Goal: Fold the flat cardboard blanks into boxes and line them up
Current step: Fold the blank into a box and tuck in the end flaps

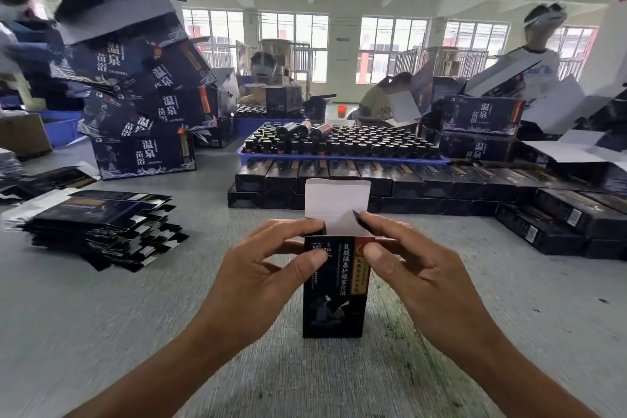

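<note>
Upright dark box (334, 288), lid open

**Printed card on a rough grey surface**

The box (334, 285) is made of thin cardboard, printed dark with a slight sheen outside; its raised flap (336, 205) is shown bare, white and matt inside. The same glossy dark print is seen on the stack of flat blanks (98, 224) and on the rows of finished boxes (373, 180). The table (101, 332) is covered in a grey, speckled, rough-looking matt surface. The blue tray (339, 158) looks like smooth plastic.
</note>
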Demonstrator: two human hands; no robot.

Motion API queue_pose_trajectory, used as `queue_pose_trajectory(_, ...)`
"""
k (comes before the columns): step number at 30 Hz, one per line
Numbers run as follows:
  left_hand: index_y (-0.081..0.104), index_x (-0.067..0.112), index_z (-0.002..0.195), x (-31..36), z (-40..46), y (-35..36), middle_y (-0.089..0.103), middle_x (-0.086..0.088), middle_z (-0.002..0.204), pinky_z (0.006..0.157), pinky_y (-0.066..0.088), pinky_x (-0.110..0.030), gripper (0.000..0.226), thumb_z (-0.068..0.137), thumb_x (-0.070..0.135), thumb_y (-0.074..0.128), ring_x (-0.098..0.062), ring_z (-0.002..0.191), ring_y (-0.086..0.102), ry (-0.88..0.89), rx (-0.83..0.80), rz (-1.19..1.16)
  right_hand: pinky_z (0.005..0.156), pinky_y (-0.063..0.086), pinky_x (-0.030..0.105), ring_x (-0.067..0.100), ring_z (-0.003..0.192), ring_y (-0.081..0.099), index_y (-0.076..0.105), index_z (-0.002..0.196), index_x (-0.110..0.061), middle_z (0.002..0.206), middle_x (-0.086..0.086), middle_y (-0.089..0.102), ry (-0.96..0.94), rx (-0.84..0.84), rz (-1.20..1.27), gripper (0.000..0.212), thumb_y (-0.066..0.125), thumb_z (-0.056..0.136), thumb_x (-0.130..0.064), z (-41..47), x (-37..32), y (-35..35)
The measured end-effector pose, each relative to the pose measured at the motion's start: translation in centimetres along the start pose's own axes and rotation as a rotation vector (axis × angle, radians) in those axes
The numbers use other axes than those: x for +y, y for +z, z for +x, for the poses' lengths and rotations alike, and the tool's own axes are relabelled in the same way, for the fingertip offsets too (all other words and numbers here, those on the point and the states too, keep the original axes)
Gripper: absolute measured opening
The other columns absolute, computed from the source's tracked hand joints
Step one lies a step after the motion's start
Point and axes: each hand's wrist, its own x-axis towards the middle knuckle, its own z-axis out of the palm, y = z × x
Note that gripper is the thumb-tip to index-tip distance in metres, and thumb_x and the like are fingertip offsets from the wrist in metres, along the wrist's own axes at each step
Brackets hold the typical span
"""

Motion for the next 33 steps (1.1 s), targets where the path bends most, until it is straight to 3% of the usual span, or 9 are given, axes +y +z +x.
queue_pose_trajectory(5,0.069,0.045,0.116,0.1,-0.1,0.0,0.065,0.013,0.124,0.077,0.058,-0.023,0.028,0.089,0.039,0.074,-0.015,0.111,0.067,0.021,-0.023,-0.051,0.092,0.054,0.017,-0.004,0.118,0.06,0.068,0.12,-0.044,0.124,-0.025,0.065,-0.011,0.024,-0.012,0.032,0.058,0.09,-0.045,0.0,-0.2,0.1)
queue_pose_trajectory(8,0.071,0.041,0.115,0.4,0.0,0.1,0.059,0.016,0.134,0.085,0.058,-0.03,0.029,0.087,0.046,0.067,-0.015,0.117,0.065,0.039,0.008,-0.051,0.089,0.051,0.01,-0.007,0.123,0.056,0.073,0.114,-0.038,0.131,-0.029,0.06,-0.056,0.049,0.043,0.027,0.059,0.091,-0.034,0.0,-0.5,0.4)
queue_pose_trajectory(12,0.073,0.042,0.111,1.0,0.1,0.2,0.062,0.022,0.128,0.086,0.052,-0.014,0.023,0.09,0.046,0.062,0.0,0.121,0.06,0.061,0.046,-0.03,0.084,0.051,0.008,-0.004,0.116,0.062,0.078,0.105,-0.034,0.128,-0.026,0.065,-0.052,0.072,0.13,0.023,0.064,0.087,-0.027,-0.1,-0.7,0.5)
queue_pose_trajectory(15,0.075,0.039,0.107,1.2,0.1,0.2,0.067,0.022,0.121,0.084,0.049,-0.008,0.019,0.092,0.035,0.064,0.0,0.12,0.06,0.078,0.062,-0.012,0.081,0.052,0.009,0.0,0.106,0.068,0.072,0.096,-0.034,0.116,-0.02,0.072,-0.046,0.101,0.143,0.016,0.066,0.085,-0.024,-0.1,-0.8,0.5)
queue_pose_trajectory(19,0.075,0.034,0.108,1.3,0.1,0.3,0.069,0.017,0.118,0.085,0.05,-0.009,0.021,0.092,0.033,0.061,-0.003,0.121,0.06,0.096,0.071,-0.017,0.083,0.053,0.011,0.004,0.111,0.067,0.067,0.109,-0.036,0.115,-0.015,0.073,-0.043,0.126,0.169,0.027,0.068,0.084,-0.026,0.0,-0.7,0.4)
queue_pose_trajectory(24,0.075,0.029,0.109,1.1,0.1,0.3,0.069,0.017,0.119,0.084,0.054,-0.015,0.02,0.094,0.027,0.063,-0.006,0.117,0.063,0.095,0.064,-0.003,0.086,0.052,0.011,0.001,0.113,0.066,0.069,0.116,-0.041,0.116,-0.02,0.071,-0.055,0.147,0.122,0.032,0.066,0.084,-0.044,-0.2,-1.1,0.8)
queue_pose_trajectory(29,0.076,0.026,0.11,1.4,-0.1,0.3,0.067,0.015,0.126,0.086,0.059,-0.028,0.031,0.095,0.045,0.058,-0.006,0.123,0.06,0.049,0.047,-0.06,0.085,0.052,0.011,0.003,0.107,0.069,0.073,0.112,-0.038,0.11,-0.017,0.074,-0.058,0.187,0.115,0.027,0.066,0.086,-0.037,-0.2,-1.0,1.0)
queue_pose_trajectory(33,0.077,0.031,0.109,1.7,0.0,0.7,0.068,0.018,0.127,0.094,0.056,-0.044,0.029,0.097,0.047,0.056,-0.006,0.12,0.063,0.003,0.09,-0.087,0.084,0.052,0.011,0.004,0.106,0.069,0.073,0.11,-0.039,0.109,-0.017,0.075,-0.055,0.196,0.131,0.027,0.067,0.084,-0.035,-0.2,-1.0,1.0)
